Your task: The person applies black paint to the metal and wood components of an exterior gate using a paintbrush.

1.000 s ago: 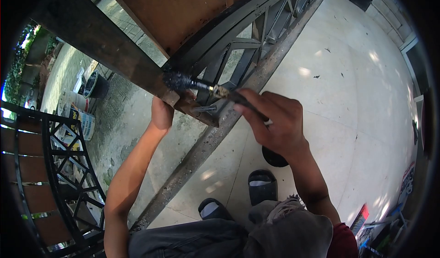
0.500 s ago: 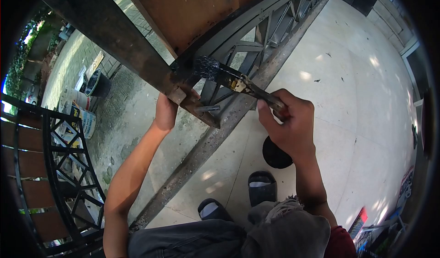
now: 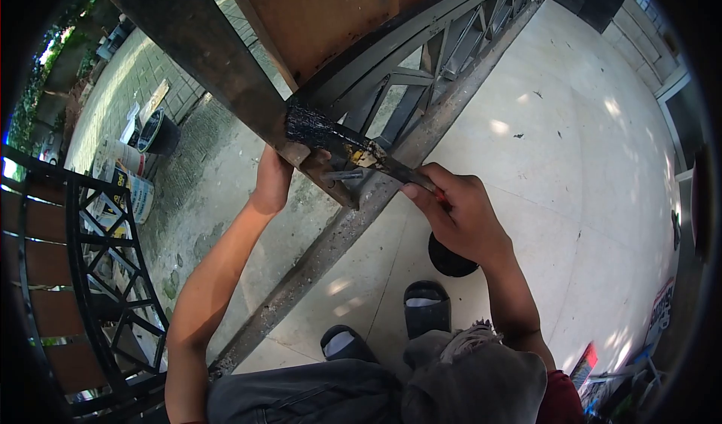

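a large gate of brown panel and dark metal lattice stands beside a long, rust-stained metal beam. a black-bristled, yellow-marked paintbrush lies against the beam's lower part, seemingly coating it. the bare right hand grips its handle; the bare left hand's hold i cannot tell. the next stroke calls for steady pressure.
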Action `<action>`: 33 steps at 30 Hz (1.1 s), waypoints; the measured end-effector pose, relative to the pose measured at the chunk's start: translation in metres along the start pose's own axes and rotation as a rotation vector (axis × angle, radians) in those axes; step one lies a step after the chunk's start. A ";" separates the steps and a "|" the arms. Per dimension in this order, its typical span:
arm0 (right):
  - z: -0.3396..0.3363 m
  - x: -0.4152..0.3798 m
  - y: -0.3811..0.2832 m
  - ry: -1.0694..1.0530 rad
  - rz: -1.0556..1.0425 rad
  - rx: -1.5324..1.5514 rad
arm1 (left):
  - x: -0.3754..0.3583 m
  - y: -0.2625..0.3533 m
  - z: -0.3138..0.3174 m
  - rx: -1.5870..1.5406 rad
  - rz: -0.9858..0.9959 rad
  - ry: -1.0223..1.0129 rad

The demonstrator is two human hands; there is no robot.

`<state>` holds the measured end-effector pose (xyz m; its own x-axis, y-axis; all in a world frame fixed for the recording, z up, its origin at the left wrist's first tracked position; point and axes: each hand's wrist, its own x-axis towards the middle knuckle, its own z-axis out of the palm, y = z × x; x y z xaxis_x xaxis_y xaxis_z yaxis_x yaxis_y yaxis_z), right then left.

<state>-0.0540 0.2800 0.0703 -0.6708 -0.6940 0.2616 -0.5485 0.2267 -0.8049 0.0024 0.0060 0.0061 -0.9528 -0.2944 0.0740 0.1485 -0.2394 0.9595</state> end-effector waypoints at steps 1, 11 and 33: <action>-0.001 0.001 0.001 -0.002 -0.003 0.003 | 0.000 0.002 0.004 0.004 0.019 0.074; 0.012 -0.003 0.006 0.259 -0.297 -0.214 | 0.009 -0.024 -0.028 0.047 -0.017 0.032; 0.011 -0.002 -0.045 0.295 -0.357 -0.253 | 0.006 -0.017 -0.033 0.044 -0.052 -0.059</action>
<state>-0.0230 0.2636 0.1000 -0.5123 -0.5448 0.6639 -0.8473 0.1943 -0.4943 0.0033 -0.0223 -0.0191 -0.9732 -0.2269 0.0384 0.0878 -0.2120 0.9733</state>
